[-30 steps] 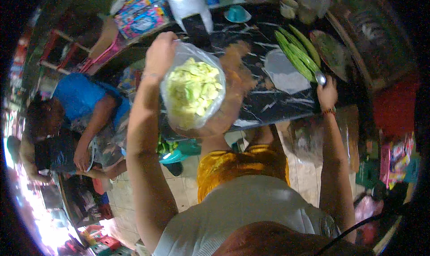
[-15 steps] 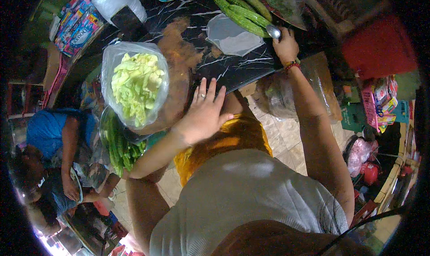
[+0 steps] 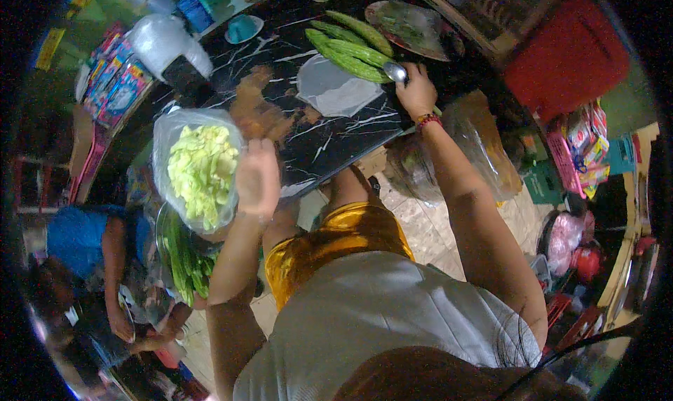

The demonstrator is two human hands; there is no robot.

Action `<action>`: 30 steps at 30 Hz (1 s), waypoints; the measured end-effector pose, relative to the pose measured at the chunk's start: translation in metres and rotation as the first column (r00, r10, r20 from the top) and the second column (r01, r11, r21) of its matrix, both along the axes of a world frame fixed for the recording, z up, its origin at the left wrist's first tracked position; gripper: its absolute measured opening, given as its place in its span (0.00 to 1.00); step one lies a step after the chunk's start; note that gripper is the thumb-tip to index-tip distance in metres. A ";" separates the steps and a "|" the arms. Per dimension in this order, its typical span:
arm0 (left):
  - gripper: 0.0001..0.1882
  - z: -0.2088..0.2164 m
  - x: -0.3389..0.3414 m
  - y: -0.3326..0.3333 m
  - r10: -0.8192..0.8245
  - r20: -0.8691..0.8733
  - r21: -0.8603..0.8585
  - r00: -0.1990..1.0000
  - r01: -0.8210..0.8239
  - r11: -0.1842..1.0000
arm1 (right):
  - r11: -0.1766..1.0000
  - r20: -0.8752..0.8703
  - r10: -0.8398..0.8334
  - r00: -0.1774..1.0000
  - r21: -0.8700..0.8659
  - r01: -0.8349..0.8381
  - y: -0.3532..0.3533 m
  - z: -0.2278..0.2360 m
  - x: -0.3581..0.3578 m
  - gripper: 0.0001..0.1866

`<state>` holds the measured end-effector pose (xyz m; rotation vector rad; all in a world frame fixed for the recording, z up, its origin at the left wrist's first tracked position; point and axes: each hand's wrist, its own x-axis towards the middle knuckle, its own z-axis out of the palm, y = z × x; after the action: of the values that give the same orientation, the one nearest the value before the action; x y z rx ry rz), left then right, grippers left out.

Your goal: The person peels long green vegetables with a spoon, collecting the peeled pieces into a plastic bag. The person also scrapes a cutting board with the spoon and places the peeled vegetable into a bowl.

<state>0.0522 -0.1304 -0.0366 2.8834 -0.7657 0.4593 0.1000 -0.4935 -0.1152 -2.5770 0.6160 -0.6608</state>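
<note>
My right hand (image 3: 419,94), with a red beaded bracelet at the wrist, is closed round a metal spoon (image 3: 395,71), its bowl pointing up and left. Just left of the spoon lie several long, bumpy green bitter gourds (image 3: 350,54) on the dark counter. My left hand (image 3: 258,180) is blurred and stands beside a clear plastic bag (image 3: 162,164) filled with pale green sliced vegetable pieces (image 3: 202,166). Motion hides how its fingers are set, and I cannot tell whether it touches the bag.
A pale grey angular flat piece (image 3: 329,92) lies on the black veined counter (image 3: 280,68). A plate of greens (image 3: 406,26) stands at the back. Long green vegetables (image 3: 184,257) sit below the bag. At the left, a person in blue (image 3: 80,240) holds something round.
My left hand has moved left from my lap to beside the bag. My right hand still holds the spoon near the gourds. The whole view has shifted.
</note>
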 end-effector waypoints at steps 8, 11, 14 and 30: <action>0.06 0.066 0.001 0.013 0.141 0.113 -0.211 0.983 -0.115 0.971 | 0.963 0.103 0.266 0.959 0.008 -0.268 -0.029 -0.025 -0.005 0.23; 0.05 0.055 0.033 0.040 0.428 0.272 -0.174 0.862 -0.393 0.903 | 0.945 0.107 0.294 0.950 -0.182 -0.272 -0.050 -0.016 -0.005 0.25; 0.17 0.071 -0.015 0.096 0.271 0.037 0.072 0.962 -0.273 0.959 | 0.965 -0.113 0.193 0.975 -0.159 -0.210 -0.036 -0.035 0.023 0.25; 0.18 0.018 -0.118 0.173 0.360 0.022 -0.537 0.933 -0.293 0.791 | 0.824 -0.337 0.468 0.817 -0.169 -0.541 -0.064 -0.053 0.055 0.26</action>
<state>-0.0656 0.0430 -0.0185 2.4653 -0.0983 0.7576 0.1549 -0.5579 -0.1678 -2.9221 -0.1185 -0.1974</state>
